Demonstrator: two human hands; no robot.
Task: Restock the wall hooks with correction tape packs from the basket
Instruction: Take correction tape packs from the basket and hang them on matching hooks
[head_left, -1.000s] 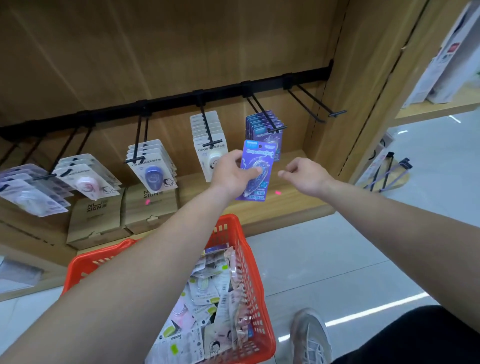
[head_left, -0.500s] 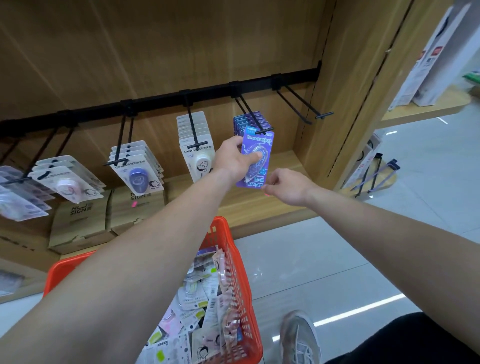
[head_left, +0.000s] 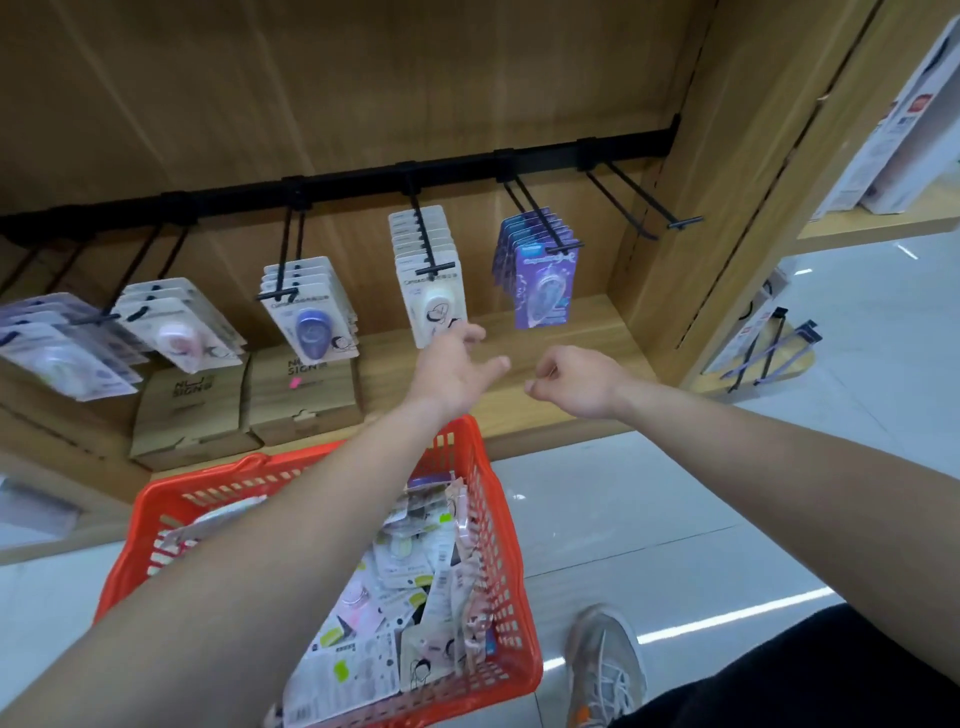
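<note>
A purple correction tape pack (head_left: 545, 288) hangs at the front of a black wall hook (head_left: 543, 218), with more purple packs behind it. My left hand (head_left: 454, 366) is below and left of it, fingers spread, holding nothing. My right hand (head_left: 574, 382) hovers to the right of the left, fingers loosely curled, holding nothing. The red basket (head_left: 498, 525) on the floor under my left arm holds several mixed tape packs (head_left: 410, 597). Other hooks carry white packs (head_left: 428, 280), blue-cored packs (head_left: 309, 312) and pink packs (head_left: 174, 330).
The rightmost hook (head_left: 644, 200) is bare. Brown cardboard boxes (head_left: 249, 400) stand on the wooden ledge (head_left: 582, 332) below the hooks. A wooden side panel (head_left: 727, 208) closes the bay on the right, with boxed goods (head_left: 893, 119) beyond. My shoe (head_left: 605, 670) is beside the basket.
My left hand let go of the purple pack, which now hangs on the hook. Both hands have dropped lower and away from it.
</note>
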